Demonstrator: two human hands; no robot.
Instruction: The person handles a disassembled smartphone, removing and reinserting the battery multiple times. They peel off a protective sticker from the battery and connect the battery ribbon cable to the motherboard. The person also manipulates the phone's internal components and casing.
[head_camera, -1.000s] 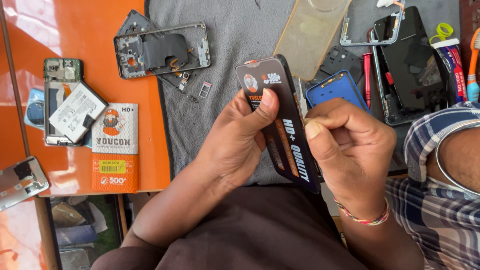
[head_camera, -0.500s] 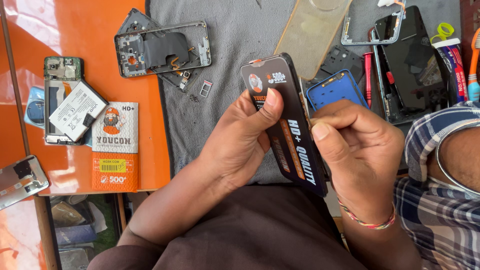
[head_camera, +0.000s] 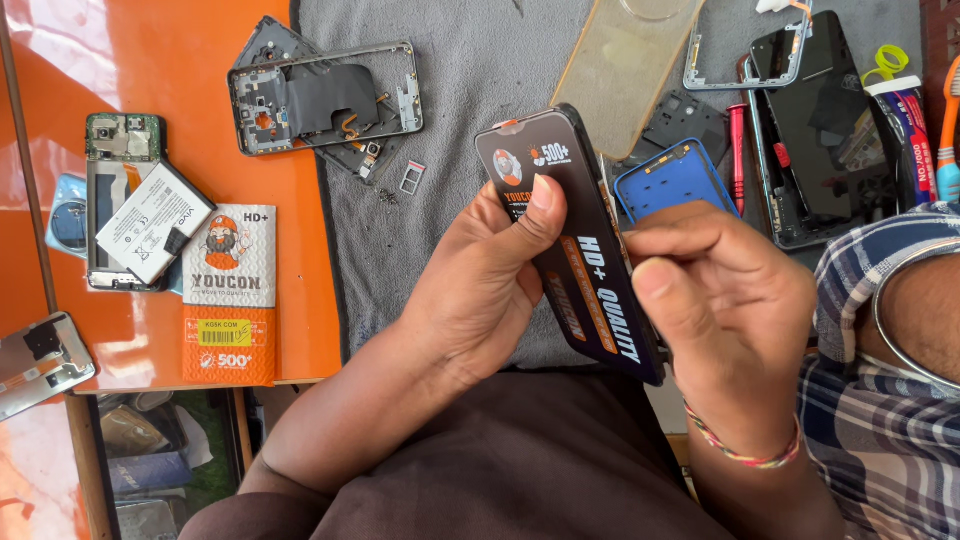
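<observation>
A black phone display panel (head_camera: 583, 262) with a printed protective film is held upright over a grey cloth mat (head_camera: 470, 120). My left hand (head_camera: 480, 290) grips it from the left, thumb pressed on its face. My right hand (head_camera: 730, 310) holds its right edge, with the fingers curled behind it. A blue phone frame (head_camera: 675, 180) lies on the mat just behind the panel.
An opened phone chassis (head_camera: 325, 100) lies at the mat's top left. On the orange table (head_camera: 150, 60) sit a phone with a loose battery (head_camera: 135, 215) and a white-orange package (head_camera: 230, 295). A clear case (head_camera: 625, 70), black screen (head_camera: 825, 130) and red screwdriver (head_camera: 738, 150) lie right. Another person's checked sleeve (head_camera: 880, 330) is at right.
The display panel has tilted and shifted slightly right and down. My right hand has slid lower along its right edge.
</observation>
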